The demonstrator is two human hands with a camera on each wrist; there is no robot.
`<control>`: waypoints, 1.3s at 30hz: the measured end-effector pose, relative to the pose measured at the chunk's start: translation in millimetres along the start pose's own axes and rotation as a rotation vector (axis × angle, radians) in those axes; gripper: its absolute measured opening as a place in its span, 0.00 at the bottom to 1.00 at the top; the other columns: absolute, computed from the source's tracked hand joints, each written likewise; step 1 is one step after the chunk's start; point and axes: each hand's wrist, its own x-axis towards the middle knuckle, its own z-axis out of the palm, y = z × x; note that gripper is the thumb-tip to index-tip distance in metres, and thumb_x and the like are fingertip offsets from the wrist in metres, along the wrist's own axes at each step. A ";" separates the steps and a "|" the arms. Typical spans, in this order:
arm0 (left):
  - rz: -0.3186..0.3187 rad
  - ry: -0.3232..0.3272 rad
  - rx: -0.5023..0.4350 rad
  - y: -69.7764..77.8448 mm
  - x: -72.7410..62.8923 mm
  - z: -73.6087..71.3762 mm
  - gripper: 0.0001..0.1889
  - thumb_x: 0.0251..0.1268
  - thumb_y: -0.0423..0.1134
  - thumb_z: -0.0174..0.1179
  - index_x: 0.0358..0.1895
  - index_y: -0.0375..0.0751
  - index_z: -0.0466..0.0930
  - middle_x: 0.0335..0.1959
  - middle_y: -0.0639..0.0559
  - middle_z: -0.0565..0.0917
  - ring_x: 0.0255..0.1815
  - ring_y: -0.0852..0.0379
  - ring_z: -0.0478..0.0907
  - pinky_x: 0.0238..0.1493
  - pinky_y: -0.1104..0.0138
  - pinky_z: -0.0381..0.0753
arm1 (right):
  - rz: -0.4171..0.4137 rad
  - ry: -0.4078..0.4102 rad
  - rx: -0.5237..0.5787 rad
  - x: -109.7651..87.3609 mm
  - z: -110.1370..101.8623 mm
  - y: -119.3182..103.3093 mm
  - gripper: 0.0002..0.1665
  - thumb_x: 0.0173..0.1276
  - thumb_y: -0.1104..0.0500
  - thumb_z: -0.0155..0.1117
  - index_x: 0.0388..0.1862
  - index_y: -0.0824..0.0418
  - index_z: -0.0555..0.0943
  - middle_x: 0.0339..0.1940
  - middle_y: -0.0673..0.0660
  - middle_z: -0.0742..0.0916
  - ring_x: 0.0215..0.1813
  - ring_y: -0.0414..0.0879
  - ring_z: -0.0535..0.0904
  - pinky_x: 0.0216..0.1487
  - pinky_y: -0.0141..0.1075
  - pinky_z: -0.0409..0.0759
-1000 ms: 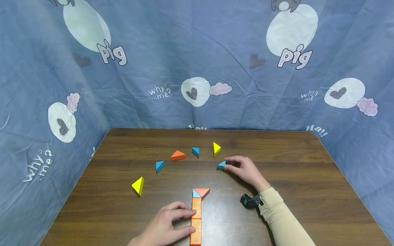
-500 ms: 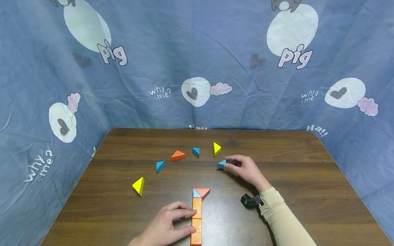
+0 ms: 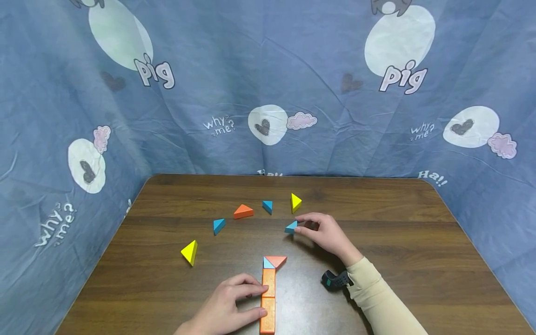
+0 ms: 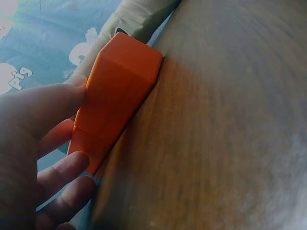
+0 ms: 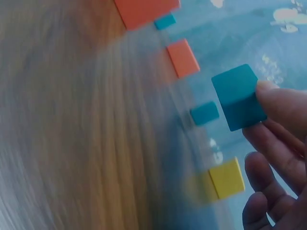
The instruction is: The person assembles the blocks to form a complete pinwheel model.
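In the head view my right hand (image 3: 328, 234) pinches a blue triangular block (image 3: 291, 227) between thumb and fingertips, right of the table's middle. The right wrist view shows that blue block (image 5: 240, 97) raised, one flat face toward the camera. My left hand (image 3: 229, 302) touches the left side of two orange rectangular blocks (image 3: 268, 304), laid end to end at the near side, with thumb and index fingertips apart along them. At their far end sit a light blue triangle (image 3: 268, 264) and a salmon triangle (image 3: 277, 261), meeting along a slanted edge.
Several loose triangular blocks lie in an arc farther back: a yellow one (image 3: 190, 253), a blue one (image 3: 218, 226), an orange one (image 3: 243, 212), another blue one (image 3: 268, 207) and another yellow one (image 3: 295, 203). A blue printed cloth (image 3: 268, 70) hangs behind the wooden table (image 3: 377, 195).
My right hand has shifted left and slightly nearer, carrying the blue triangular block away from below the far yellow block. My left hand stays on the orange blocks.
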 end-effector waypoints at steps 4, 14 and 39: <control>-0.026 -0.013 0.008 -0.6 0.1 -0.3 0.19 0.59 0.57 0.69 0.53 0.61 0.86 0.46 0.72 0.77 0.45 0.69 0.76 0.46 0.68 0.77 | -0.034 -0.018 0.003 -0.1 6.9 -7.9 0.22 0.66 0.44 0.70 0.53 0.55 0.86 0.38 0.41 0.85 0.34 0.40 0.79 0.33 0.36 0.78; -0.004 -0.009 0.005 -2.1 -0.3 0.7 0.19 0.59 0.57 0.69 0.53 0.60 0.86 0.46 0.71 0.77 0.45 0.68 0.76 0.45 0.69 0.77 | -0.081 -0.072 0.024 -2.7 24.0 -20.7 0.23 0.65 0.43 0.70 0.53 0.55 0.86 0.35 0.39 0.85 0.32 0.38 0.79 0.33 0.35 0.79; 0.009 -0.006 0.001 -2.7 -0.2 1.0 0.19 0.60 0.56 0.69 0.54 0.60 0.85 0.46 0.71 0.77 0.45 0.69 0.76 0.45 0.69 0.77 | -0.076 -0.148 0.042 -5.5 43.7 -34.6 0.20 0.65 0.46 0.71 0.50 0.54 0.87 0.37 0.38 0.85 0.34 0.36 0.80 0.34 0.35 0.79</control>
